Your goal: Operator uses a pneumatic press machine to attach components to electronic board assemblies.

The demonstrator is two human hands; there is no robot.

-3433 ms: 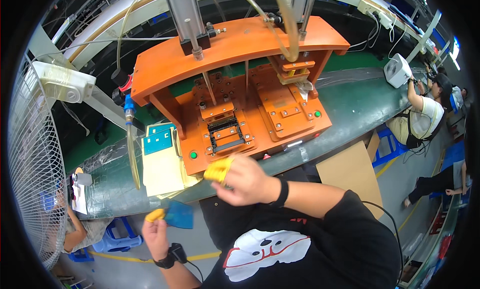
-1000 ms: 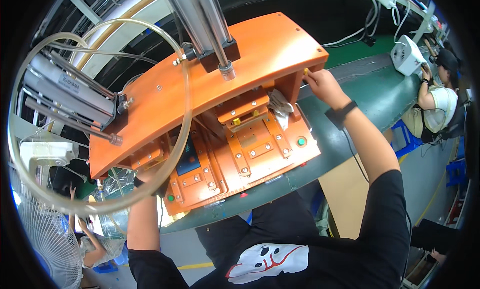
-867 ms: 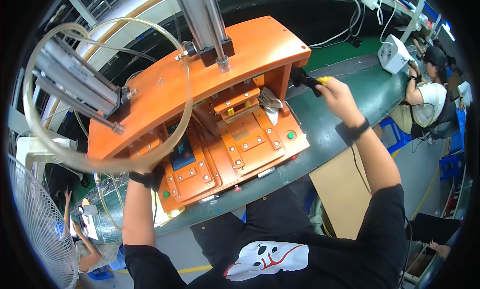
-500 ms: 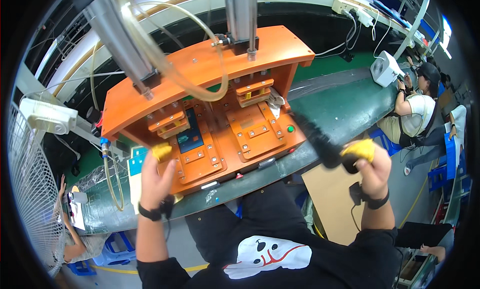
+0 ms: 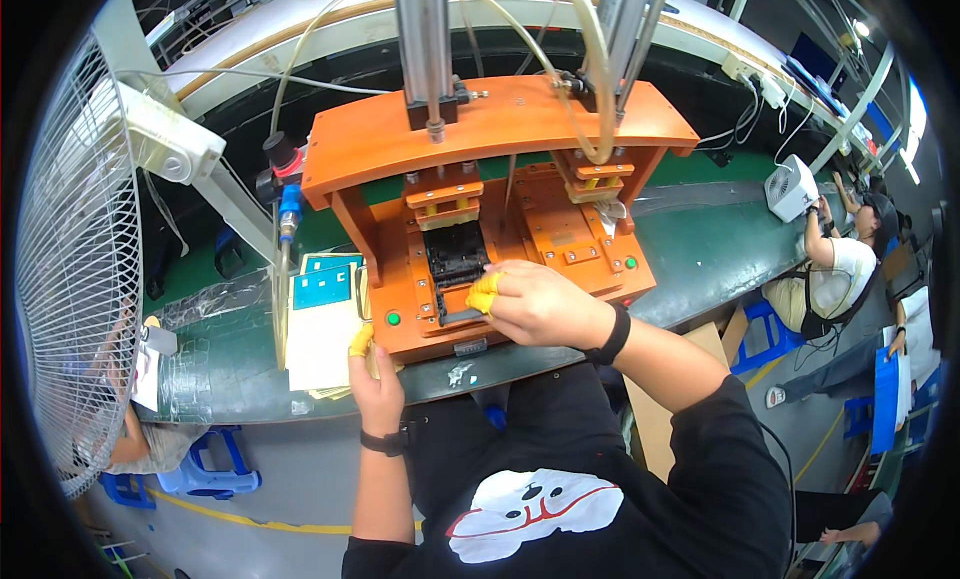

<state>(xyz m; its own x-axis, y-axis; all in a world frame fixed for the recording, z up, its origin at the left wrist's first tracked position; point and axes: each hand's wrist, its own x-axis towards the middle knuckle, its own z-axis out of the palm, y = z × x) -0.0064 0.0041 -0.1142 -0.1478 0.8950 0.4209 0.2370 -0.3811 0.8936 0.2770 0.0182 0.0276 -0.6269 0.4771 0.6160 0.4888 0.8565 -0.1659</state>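
An orange two-station press (image 5: 520,114) stands on the bench in front of me. In its left station lies a black plastic part (image 5: 455,252), roughly rectangular, on the orange fixture below the raised press head (image 5: 445,201). My right hand (image 5: 540,304) reaches across to the near right edge of this part; its fingers, with yellow finger covers, are closed there and partly hide it. My left hand (image 5: 376,384) is at the front left corner of the press base, below a green button (image 5: 393,319). Its thumb and yellow-covered finger are apart, with nothing between them.
Pale sheets and a teal plate (image 5: 322,287) lie left of the press. A white cage fan (image 5: 85,269) stands at far left. Clear air hoses (image 5: 598,109) hang over the press. To the right, a person (image 5: 835,244) sits by a small white fan (image 5: 790,189).
My right hand has carried the black part from the right side into the left station, over the blue plate there. My left hand has moved slightly down. The view has shifted left.
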